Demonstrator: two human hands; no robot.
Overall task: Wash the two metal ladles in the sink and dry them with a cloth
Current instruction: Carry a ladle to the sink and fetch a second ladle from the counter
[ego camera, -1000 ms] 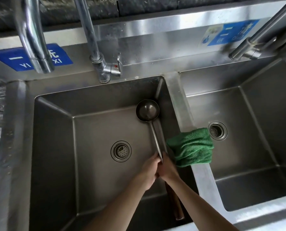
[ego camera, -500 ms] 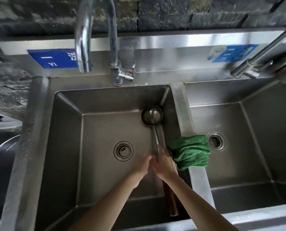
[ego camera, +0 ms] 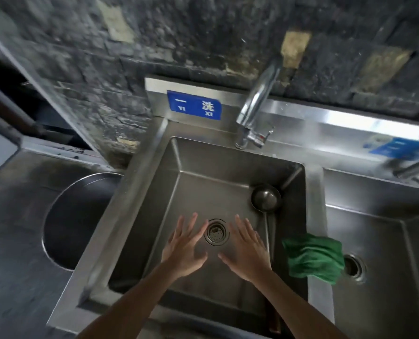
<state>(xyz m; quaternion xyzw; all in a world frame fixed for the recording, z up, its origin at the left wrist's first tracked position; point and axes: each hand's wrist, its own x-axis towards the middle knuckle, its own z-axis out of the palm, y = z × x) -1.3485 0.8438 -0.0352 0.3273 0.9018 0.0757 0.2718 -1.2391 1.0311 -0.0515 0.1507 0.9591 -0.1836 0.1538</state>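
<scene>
Dark, stained tile wall (ego camera: 203, 40) behind a steel sink (ego camera: 140, 192); ladle (ego camera: 266, 199) at its back-right corner; green cloth (ego camera: 313, 258) on the divider; left hand (ego camera: 182, 248) and right hand (ego camera: 246, 250) hover, fingers spread, holding nothing.

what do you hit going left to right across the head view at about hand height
Round metal basin → left hand → drain strainer → right hand → ladle handle → green cloth on the divider → second sink's drain.

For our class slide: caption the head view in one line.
Both open hands, left and right, hover over the sink; ladle inside, cloth on divider.
</scene>
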